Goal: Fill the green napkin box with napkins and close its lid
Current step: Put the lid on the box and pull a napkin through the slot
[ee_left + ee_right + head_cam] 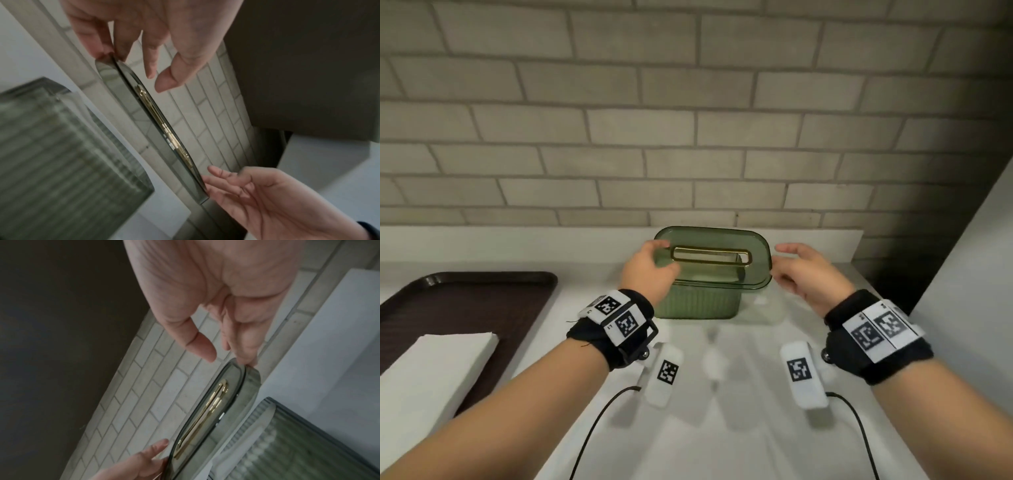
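Lying nearest on the white desk [722, 428]: a stack of napkins [431, 373], on a dark brown tray [482, 298] at the left edge. Farther in, held the lid [712, 260] between 2 hands just above the ribbed green napkin box [698, 303]; separated from the box by a gap in both wrist views. Left hand [650, 270]: grip pinching the lid's left end. Right hand [804, 274]: fingertips [246, 360] touching the right end, thumb apart. Showed a gold-rimmed slot [710, 256] in the lid. Backed by a grey brick wall [688, 120].
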{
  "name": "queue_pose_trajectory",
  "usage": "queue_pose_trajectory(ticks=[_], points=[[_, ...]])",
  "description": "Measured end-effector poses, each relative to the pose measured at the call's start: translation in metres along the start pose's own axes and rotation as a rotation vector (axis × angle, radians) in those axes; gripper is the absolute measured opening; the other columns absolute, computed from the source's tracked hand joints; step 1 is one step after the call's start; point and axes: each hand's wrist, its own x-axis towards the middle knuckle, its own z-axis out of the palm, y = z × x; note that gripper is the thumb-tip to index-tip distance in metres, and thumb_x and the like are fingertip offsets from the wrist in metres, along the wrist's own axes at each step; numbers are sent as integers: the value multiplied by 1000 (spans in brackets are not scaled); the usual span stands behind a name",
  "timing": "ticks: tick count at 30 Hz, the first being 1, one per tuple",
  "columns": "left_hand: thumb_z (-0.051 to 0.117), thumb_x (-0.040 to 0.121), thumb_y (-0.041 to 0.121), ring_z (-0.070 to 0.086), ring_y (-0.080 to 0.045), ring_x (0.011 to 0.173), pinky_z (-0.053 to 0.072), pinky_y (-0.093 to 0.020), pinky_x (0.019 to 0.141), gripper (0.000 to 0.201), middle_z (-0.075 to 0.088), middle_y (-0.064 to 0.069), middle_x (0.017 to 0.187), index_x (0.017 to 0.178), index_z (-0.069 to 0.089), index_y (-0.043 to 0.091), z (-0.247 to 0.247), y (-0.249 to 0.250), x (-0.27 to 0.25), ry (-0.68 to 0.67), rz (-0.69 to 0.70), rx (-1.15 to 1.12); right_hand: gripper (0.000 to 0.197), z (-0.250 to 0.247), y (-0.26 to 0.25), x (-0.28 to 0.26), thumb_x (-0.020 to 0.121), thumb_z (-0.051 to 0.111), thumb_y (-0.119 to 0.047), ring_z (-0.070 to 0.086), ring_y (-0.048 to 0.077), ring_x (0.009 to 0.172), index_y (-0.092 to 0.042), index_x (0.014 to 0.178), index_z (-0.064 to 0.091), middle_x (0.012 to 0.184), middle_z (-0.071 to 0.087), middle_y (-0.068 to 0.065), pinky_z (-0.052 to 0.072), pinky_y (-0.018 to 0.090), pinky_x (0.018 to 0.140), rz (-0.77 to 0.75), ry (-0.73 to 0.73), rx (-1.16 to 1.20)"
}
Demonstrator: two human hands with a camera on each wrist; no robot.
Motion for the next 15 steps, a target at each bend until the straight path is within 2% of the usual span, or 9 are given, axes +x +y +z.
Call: queue_pose_trajectory(ticks=[2,3,5,6,9,11,13,15], points=[[58,84,10,41,5,64,33,-20,75,44,58,-6,122,127,51,18,-6,-4,15,1,-32,2,35,13,-3,18,78,51,6,44,24,80,-11,109,52,92,55,16,34,33,70,26,-27,-40],[57,85,9,44,2,66,33,-20,75,44,57,-7,124,127,51,17,-7,-6,21,-5,-52,1,31,18,-3,25,76,50,7,43,25,79,-13,101,53,92,54,17,33,33,68,41,-37,-53],[57,84,8,51,-10,82,34,-21,77,44,54,-8,129,128,51,15,-9,-11,34,-14,-80,-3,28,26,-4,40,74,46,8,43,25,77,-15,90,52,91,53,18,33,32,66,58,-45,-66],[57,84,8,50,-14,90,35,-21,78,45,53,-8,131,129,51,14,-9,-13,39,-20,-90,0,27,29,-5,47,75,46,8,43,25,75,-14,88,52,89,52,17,34,33,69,62,-46,-78],[56,84,7,53,-21,98,40,-24,81,46,51,-10,133,129,50,13,-6,-21,52,-47,-113,-8,23,35,-3,64,79,47,8,47,19,69,-14,85,52,81,52,11,40,32,75,79,-38,-124],[57,84,8,56,-24,101,41,-26,82,46,51,-10,132,129,50,14,-3,-26,57,-63,-131,-19,20,38,0,71,80,51,4,47,15,65,-12,91,55,77,51,5,44,29,69,73,-21,-182],[58,84,9,54,-21,97,40,-26,81,47,53,-10,129,130,49,13,0,-32,62,-82,-141,-35,28,40,4,77,78,56,-1,46,13,61,-10,104,58,73,50,1,40,24,58,49,-11,-255],[58,85,8,52,-19,98,39,-24,82,47,52,-10,131,130,48,13,2,-37,64,-99,-145,-33,33,41,9,81,76,59,-4,46,13,62,-11,109,59,75,52,0,38,23,56,34,0,-287]])
